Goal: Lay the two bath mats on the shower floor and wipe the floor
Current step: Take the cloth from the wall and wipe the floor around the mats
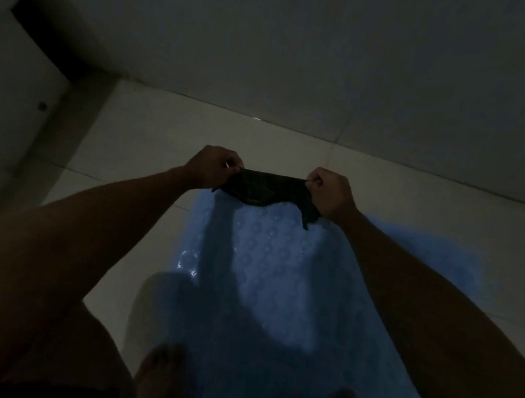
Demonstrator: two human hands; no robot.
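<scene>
Very dim shot, so you lose most detail. The dark cloth [265,192] reads only as a black shape; its weave and colour can't be made out. Your fingertips on the left hand [213,164] and right hand [329,194] are curled under, partly hidden behind the cloth's top edge. Your forearms cover both long edges of the blue mat [277,270], and its near end is lost in your shadow. A second mat [444,264] to the right is only a faint blue patch, its outline unclear. Your feet [162,376] are blurred and nearly black. Both upper arms run off the frame's bottom corners.
</scene>
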